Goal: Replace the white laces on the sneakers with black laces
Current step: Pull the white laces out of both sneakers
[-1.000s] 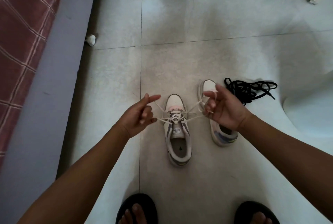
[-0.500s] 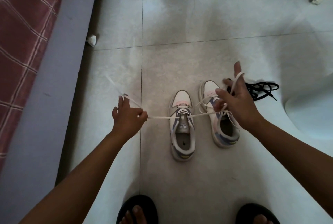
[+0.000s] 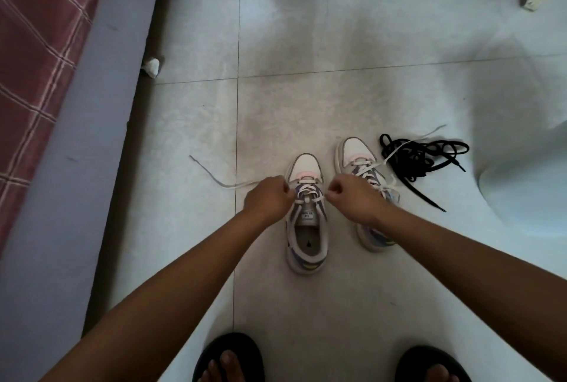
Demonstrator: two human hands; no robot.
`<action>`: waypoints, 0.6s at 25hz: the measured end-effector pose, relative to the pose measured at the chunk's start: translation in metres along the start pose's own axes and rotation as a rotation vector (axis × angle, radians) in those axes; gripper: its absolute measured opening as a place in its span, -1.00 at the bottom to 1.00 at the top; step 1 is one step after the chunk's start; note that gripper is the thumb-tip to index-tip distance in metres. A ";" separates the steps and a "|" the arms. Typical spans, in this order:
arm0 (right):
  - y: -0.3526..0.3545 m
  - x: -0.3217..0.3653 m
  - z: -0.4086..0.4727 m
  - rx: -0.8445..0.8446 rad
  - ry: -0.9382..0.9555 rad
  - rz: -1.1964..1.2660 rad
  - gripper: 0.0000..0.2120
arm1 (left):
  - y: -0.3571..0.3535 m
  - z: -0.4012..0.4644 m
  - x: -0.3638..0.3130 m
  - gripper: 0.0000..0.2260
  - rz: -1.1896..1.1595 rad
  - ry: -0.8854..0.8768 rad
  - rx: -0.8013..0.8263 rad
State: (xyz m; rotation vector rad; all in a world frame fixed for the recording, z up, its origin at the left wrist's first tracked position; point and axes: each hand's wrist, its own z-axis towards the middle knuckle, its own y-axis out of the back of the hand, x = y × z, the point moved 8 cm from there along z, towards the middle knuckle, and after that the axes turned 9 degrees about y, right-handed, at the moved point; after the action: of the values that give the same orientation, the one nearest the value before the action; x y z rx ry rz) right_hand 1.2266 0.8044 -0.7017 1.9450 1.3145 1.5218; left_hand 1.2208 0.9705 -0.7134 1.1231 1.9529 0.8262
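Two white sneakers stand side by side on the tiled floor. The left sneaker (image 3: pixel 306 228) still carries its white lace (image 3: pixel 308 189), untied. My left hand (image 3: pixel 267 199) pinches the lace at the shoe's left eyelets, and one loose end (image 3: pixel 214 180) trails left over the floor. My right hand (image 3: pixel 352 197) pinches the lace at the right eyelets, partly covering the right sneaker (image 3: pixel 357 154). The other loose end (image 3: pixel 399 150) runs over that shoe onto the black laces (image 3: pixel 420 156), a tangled heap to the right.
A bed with a red checked cover (image 3: pixel 36 59) and grey frame (image 3: pixel 76 166) runs along the left. A crumpled white scrap (image 3: pixel 151 67) lies by its edge. My feet in black sandals (image 3: pixel 228 357) are at the bottom. Furniture bases stand at the top.
Both hands came back in from pulling the lace ends wide apart and now sit close together at the left sneaker's eyelets. The loosened ends now lie slack on the floor.
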 end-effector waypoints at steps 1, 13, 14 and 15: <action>-0.008 0.005 0.007 -0.010 0.019 -0.022 -0.83 | -0.005 0.006 -0.009 -0.76 0.028 -0.002 0.028; -0.039 0.003 0.040 0.187 0.076 -0.136 -0.78 | -0.020 0.020 -0.038 -0.77 0.336 -0.247 0.015; -0.039 0.001 0.038 0.177 0.088 -0.131 -0.77 | -0.018 0.017 -0.039 -0.75 0.417 -0.318 -0.037; -0.038 -0.001 0.036 0.175 0.098 -0.122 -0.76 | -0.017 0.015 -0.039 -0.74 0.478 -0.374 -0.090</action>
State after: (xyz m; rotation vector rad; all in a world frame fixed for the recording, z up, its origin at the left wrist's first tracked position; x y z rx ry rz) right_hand 1.2417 0.8327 -0.7427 1.8723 1.6265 1.5038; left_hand 1.2401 0.9316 -0.7244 1.5905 1.3466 0.8597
